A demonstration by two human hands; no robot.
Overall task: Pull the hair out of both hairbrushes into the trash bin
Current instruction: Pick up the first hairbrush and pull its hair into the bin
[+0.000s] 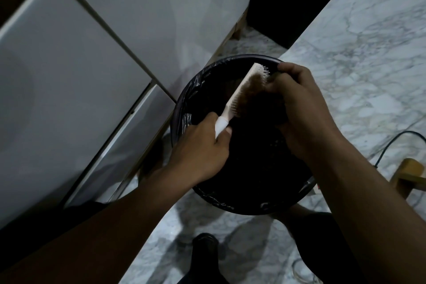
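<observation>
A round black trash bin (184,99) lined with a black bag stands on the floor below me. My left hand (202,147) is closed around the handle of a white hairbrush (242,90), held tilted over the bin with its bristles facing right. A dark brown mat of hair (253,94) fills the bristles. My right hand (299,108) pinches that hair at the brush's bristle side, fingers curled into it. Only one hairbrush is in view.
White cabinet doors (69,64) rise on the left, close to the bin. The floor is grey-veined marble (357,41). A black cable (391,143) and a wooden furniture leg (408,175) lie at the right. My dark shoe (205,249) shows below the bin.
</observation>
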